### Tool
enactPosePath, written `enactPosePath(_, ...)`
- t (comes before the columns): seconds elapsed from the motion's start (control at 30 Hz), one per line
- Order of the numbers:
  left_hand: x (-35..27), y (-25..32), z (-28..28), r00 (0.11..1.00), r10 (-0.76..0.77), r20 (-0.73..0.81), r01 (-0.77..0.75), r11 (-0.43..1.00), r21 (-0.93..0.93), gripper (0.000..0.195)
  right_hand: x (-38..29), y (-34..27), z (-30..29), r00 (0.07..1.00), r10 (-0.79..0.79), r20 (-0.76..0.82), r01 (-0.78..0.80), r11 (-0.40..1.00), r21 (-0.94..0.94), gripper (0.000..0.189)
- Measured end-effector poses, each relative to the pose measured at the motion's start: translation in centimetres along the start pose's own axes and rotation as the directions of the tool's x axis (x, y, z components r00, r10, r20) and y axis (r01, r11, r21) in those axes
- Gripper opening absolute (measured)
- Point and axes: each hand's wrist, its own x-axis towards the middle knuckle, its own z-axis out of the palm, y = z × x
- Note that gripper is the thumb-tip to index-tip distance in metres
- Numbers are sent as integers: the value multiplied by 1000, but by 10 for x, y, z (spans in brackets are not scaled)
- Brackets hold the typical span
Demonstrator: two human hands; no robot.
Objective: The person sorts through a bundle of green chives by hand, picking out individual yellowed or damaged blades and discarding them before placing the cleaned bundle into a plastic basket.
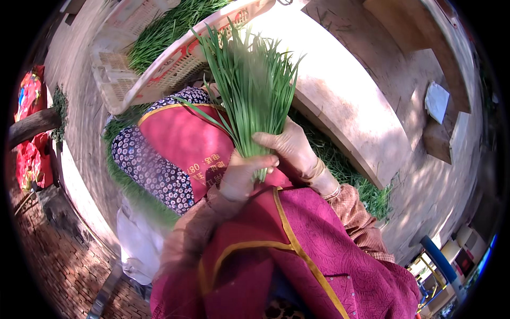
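Observation:
A fanned bunch of long green leaves, apparently garlic chives, stands upright in front of my chest, with the cut stem ends pointing down towards me. Around its lower stems is my left hand, its thumb lying across the front. My right hand grips the bunch slightly higher, from the right, with its thumb over the stems. Both hands wear thin translucent gloves, and bands circle the right wrist. Behind the bunch is my lap, covered by a red apron with yellow trim and writing. The fingers behind the stems are hidden.
A pale plastic crate at the upper left holds more green leaves. Right of the bunch is a sunlit wooden board, with loose greens beneath its edge. A white packet lies farther right; a white bag sits lower left.

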Motion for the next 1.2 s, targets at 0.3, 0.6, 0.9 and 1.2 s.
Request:
enactPosePath(0.3,0,4,-10,980,-4,197,47,976,-211,47,-6,8,-2,995,90,35,-97,956,276,25)
enactPosePath(0.6,-3,-4,-25,971,-63,229,101,983,-156,38,-6,10,-7,980,23,197,-104,904,415,35)
enactPosePath(0.9,2,-4,-18,977,-126,172,164,960,-228,29,-16,6,-16,981,10,195,-101,880,464,47)
enactPosePath(1.2,1,-4,-14,982,-149,117,178,936,-305,29,-31,19,-21,968,80,239,-168,912,375,50)
